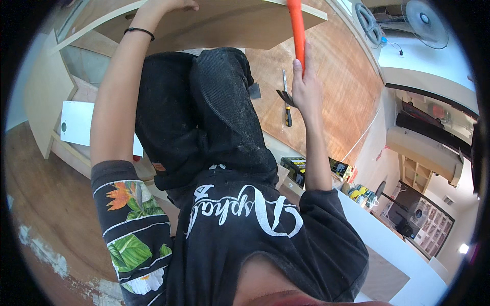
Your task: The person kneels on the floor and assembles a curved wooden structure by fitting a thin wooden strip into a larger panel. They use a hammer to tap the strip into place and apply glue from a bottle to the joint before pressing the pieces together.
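My right hand (pixel 308 94) is closed around a claw hammer near its head. The hammer's orange handle (pixel 297 33) points up past the top edge, and its black claw sticks out beside my palm. Below it, on the plywood, lies a chisel-like tool (pixel 289 118) with a narrow metal blade and a yellow and black handle. My left hand (pixel 171 5) is at the top edge, over the pale edge of a wooden panel (pixel 219 25). Most of its fingers are cut off by the frame, so its grip is unclear.
A wooden frame with upright boards (pixel 48 97) stands on my left, with a white plate (pixel 76 122) in it. Beside my right elbow are a black and yellow box (pixel 293 168) and several small items. A fan (pixel 423 23) stands at the upper right.
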A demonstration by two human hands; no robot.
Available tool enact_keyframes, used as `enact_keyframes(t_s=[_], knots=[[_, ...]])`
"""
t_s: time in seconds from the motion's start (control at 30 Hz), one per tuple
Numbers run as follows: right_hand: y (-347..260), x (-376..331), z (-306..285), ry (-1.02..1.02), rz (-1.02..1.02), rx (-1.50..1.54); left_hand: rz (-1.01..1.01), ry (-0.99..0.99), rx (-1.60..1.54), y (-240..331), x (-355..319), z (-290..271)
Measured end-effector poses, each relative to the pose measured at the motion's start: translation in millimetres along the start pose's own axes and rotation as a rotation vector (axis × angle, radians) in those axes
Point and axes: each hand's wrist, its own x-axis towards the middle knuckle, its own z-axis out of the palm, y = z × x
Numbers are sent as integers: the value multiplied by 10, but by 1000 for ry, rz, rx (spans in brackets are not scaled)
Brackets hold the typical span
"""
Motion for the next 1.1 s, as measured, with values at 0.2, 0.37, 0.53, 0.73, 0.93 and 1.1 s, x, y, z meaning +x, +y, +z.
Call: enact_keyframes(t_s=[0.2,0.37,0.53,0.73,0.93,1.1], knots=[[-108,22,19,-56,8,-54,12,162,52,44,-138,24],[-127,38,44,-57,-76,-92,-35,185,63,-185,-384,-109],[-179,92,106,-48,-79,-59,-94,232,36,-380,-437,-31],[-272,94,129,-94,35,17,-104,224,29,-346,-373,100],[-50,155,149,-20,-11,-33,-117,258,75,-297,-346,165],[140,260,105,129,-136,-21,-55,340,91,-314,-336,206]])
